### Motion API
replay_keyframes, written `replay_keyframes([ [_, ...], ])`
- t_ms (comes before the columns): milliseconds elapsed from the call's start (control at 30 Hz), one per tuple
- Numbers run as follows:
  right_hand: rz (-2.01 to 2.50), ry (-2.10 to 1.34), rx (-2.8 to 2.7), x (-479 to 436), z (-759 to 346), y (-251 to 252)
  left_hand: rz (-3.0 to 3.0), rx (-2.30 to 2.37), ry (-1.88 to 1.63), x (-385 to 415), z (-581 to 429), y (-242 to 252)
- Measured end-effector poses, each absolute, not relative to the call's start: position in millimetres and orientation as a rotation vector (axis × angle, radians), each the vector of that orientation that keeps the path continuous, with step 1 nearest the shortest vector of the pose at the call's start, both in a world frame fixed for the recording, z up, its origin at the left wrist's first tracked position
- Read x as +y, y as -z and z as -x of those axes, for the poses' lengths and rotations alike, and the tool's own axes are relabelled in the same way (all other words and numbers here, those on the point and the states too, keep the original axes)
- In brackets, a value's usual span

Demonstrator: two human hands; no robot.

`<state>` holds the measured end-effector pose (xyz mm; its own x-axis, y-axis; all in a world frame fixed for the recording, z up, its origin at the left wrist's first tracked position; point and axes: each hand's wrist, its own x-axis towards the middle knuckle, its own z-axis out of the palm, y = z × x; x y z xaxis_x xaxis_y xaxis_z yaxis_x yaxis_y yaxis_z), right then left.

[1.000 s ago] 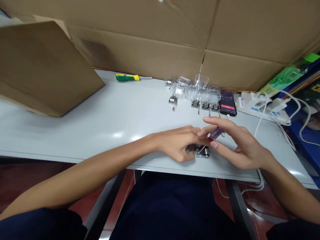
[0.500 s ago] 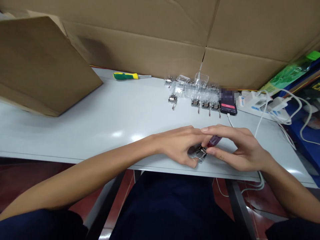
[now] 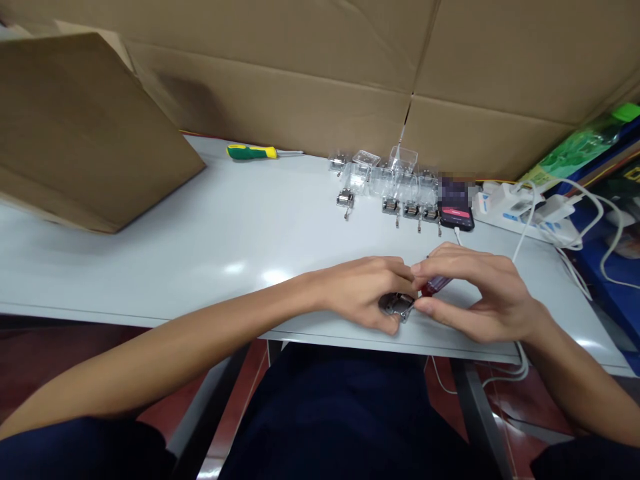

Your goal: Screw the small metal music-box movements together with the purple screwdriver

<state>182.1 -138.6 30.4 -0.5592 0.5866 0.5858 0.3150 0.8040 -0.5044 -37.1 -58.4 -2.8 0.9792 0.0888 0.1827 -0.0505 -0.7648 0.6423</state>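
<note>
Near the front edge of the table, my left hand [image 3: 373, 293] curls its thumb and fingers around a small metal mechanism [image 3: 399, 305] on a clear plastic base, holding it against the tabletop. My right hand [image 3: 483, 293] pinches a screwdriver [image 3: 437, 285] with a translucent dark red handle. The screwdriver lies tilted, its handle end passing under the fingers. Its tip is hidden by my fingertips, so I cannot tell whether it touches the mechanism. The fingertips of both hands meet or nearly meet just above the mechanism.
Farther back stand several similar metal mechanisms [image 3: 345, 198] with clear plastic cases [image 3: 383, 181]. A green-yellow screwdriver [image 3: 253, 153] lies near the cardboard wall [image 3: 280, 100]. To the right are a phone [image 3: 456, 217], a power strip [image 3: 530, 217] with white cables and a bottle [image 3: 583, 147]. A cardboard box [image 3: 90, 133] stands left.
My right hand and the screwdriver have shifted slightly to the right, and the handle is tilted lower. The left hand has moved a little right with the mechanism.
</note>
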Motion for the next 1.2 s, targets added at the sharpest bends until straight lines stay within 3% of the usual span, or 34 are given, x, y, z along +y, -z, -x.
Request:
replay_keyframes([
  [100,0.641,-0.486,-2.184,-138,-182,-29,-2.412,0.042,-0.283,-59,37,3],
  [267,0.674,-0.274,-2.193,-135,-184,-26,-2.439,0.050,-0.287,-61,37,2],
  [467,0.653,-0.408,-2.208,-136,-181,-26,-2.400,0.077,-0.299,-62,39,0],
  [667,0.621,-0.153,-2.220,-133,-182,-17,-2.401,0.083,-0.303,-63,39,0],
  [867,0.591,-0.377,-2.164,-134,-178,-18,-2.419,0.086,-0.271,-62,39,0],
  [1067,0.576,-0.157,-2.139,-132,-179,-16,-2.471,0.082,-0.248,-62,40,2],
  [1200,0.526,-0.327,-2.144,-131,-179,-19,-2.453,0.092,-0.260,-62,40,2],
])
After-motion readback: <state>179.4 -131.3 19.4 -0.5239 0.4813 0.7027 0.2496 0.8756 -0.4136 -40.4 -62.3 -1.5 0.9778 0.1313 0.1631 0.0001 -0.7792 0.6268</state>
